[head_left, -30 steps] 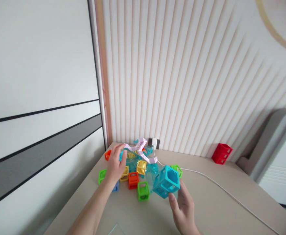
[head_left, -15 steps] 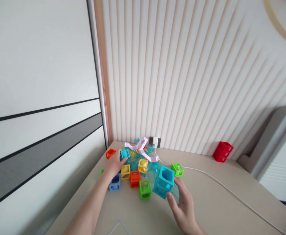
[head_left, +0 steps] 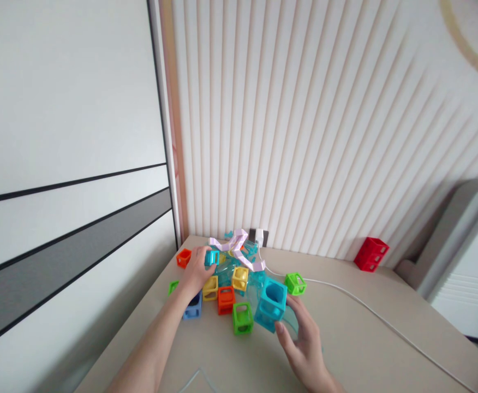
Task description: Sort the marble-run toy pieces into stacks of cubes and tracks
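My left hand (head_left: 197,268) is closed on a small teal cube (head_left: 211,258) at the left of the pile. My right hand (head_left: 302,338) grips a block of joined teal cubes (head_left: 272,303), thumb on the near side and fingers behind. Between the hands on the table lie a yellow cube (head_left: 240,278), another yellow cube (head_left: 210,288), a red-orange cube (head_left: 226,300) and a green cube (head_left: 243,318). A blue cube (head_left: 192,307) is partly covered by my left forearm.
Behind the pile are lilac angled pieces (head_left: 239,246) and clear teal parts. A green cube (head_left: 295,284) touches the white cable (head_left: 345,293). Red joined cubes (head_left: 371,254) stand near the wall; an orange piece (head_left: 183,257) is far left.
My left hand has moved slightly right with the small teal cube, now turned. My right hand has shifted a little left with its teal block. More of the orange piece and left green cube shows.
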A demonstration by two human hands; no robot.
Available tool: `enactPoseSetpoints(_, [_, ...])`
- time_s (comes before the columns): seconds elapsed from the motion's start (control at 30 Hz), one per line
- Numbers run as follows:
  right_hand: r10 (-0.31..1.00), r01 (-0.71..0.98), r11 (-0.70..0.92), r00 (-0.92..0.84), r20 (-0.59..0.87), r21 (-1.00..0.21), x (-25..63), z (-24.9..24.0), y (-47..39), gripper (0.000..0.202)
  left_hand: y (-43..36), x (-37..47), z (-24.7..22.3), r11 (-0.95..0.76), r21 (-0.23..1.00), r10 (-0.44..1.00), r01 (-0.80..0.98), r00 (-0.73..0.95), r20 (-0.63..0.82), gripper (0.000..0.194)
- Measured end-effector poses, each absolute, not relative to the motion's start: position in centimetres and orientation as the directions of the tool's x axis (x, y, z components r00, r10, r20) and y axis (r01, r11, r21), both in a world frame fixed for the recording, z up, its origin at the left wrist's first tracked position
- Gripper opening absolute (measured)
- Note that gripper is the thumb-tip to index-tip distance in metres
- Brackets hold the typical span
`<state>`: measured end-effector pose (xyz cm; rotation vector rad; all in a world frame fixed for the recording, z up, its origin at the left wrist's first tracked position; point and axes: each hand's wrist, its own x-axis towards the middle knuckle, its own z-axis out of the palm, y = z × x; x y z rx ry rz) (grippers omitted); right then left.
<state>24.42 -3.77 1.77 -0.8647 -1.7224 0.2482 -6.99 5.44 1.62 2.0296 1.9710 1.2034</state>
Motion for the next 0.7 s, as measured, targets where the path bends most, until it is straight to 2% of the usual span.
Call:
enactPoseSetpoints(0.13, [0.649, 0.422, 0.715, -0.103, 0.754, -0.558, 24.41, 1.89, -3.82, 0.036, 5.47, -6.72, 1.45, -0.207, 0.542, 0.86, 0.814, -0.113, 0.497, 0.042])
enactPoseSetpoints(0.3, [0.645, 0.441, 0.71, -0.098, 0.758, -0.548, 24.41, 1.76, -3.82, 0.037, 5.32, -6.42, 1.59, -0.234, 0.523, 0.854, 0.82, -0.084, 0.514, 0.04])
enactPoseSetpoints(0.5, [0.671, 0.436, 0.698, -0.118, 0.732, -0.568, 24.47, 1.56, -3.66, 0.037, 5.02, -6.31, 1.73, -0.276, 0.379, 0.812, 0.883, 0.003, 0.584, 0.037])
enactPoseSetpoints(0.7, [0.687, 0.444, 0.68, -0.109, 0.718, -0.583, 24.53, 1.56, -3.66, 0.037, 4.48, -5.97, 2.4, -0.279, 0.293, 0.818, 0.914, 0.066, 0.572, 0.037])
